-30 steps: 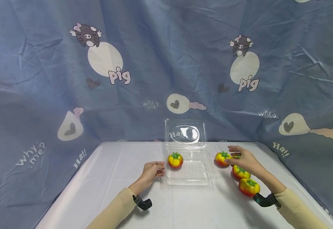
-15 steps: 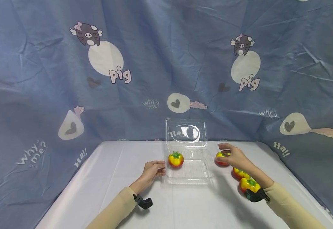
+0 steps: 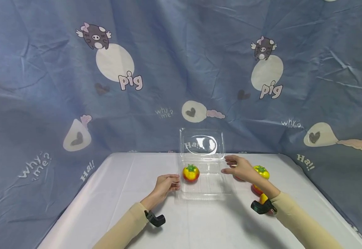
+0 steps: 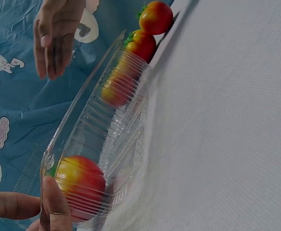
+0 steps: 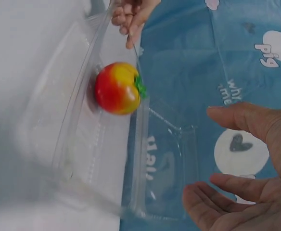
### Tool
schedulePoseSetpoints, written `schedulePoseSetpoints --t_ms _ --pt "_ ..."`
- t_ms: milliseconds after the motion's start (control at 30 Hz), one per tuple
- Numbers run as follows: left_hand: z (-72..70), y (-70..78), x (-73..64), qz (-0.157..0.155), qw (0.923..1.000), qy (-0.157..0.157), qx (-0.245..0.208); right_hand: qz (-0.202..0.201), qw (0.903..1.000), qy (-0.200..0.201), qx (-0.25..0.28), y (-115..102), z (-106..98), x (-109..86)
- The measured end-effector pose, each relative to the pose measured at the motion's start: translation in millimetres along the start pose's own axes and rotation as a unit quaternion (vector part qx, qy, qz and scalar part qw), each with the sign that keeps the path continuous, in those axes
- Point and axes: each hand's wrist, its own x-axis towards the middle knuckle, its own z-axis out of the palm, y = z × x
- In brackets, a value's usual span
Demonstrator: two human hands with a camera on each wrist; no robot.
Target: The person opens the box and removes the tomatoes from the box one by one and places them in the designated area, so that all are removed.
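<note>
A clear plastic clamshell box [image 3: 210,188] stands on the table with its lid [image 3: 201,156] raised at the back. In its left end sits a red-and-yellow tomato [image 3: 191,174] with a green top. My left hand [image 3: 163,187] pinches the box's left rim, thumb [image 4: 57,204] on one side and fingers on the other. Over the box's right edge hovers my right hand [image 3: 241,168]; its thumb and fingers are spread apart, and nothing lies between them in the right wrist view. Behind that hand, a second tomato [image 3: 237,178] is mostly hidden.
More tomatoes lie right of the box: one at the back [image 3: 263,172], another tomato [image 3: 255,190] before it, and a front tomato [image 3: 263,198] partly covered by my right wrist's black band [image 3: 262,206]. A patterned blue cloth [image 3: 156,69] hangs behind the white table [image 3: 131,193].
My right hand has moved left from above the loose tomatoes to the box's right edge, bringing the back tomato into sight. My left hand stays at the left rim.
</note>
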Motion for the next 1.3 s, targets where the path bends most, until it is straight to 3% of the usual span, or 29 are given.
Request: schedulePoseSetpoints --t_ms 367,600,1000,1300 --pt "-0.4 -1.9 2.1 -0.001 1.0000 0.001 0.001 -0.003 0.9984 -0.012 0.055 -17 26 19.0" --pt "-0.4 -2.4 3.6 -0.003 1.0000 0.000 0.003 -0.008 0.9986 -0.016 0.050 -24 42 27.1" --pt "0.5 -0.1 1.0 -0.004 1.0000 0.002 0.005 0.018 0.9984 -0.004 0.054 -32 76 39.9" --pt "-0.2 1.5 2.2 -0.011 0.9999 0.002 0.000 0.045 0.9980 -0.001 0.045 -36 91 47.4"
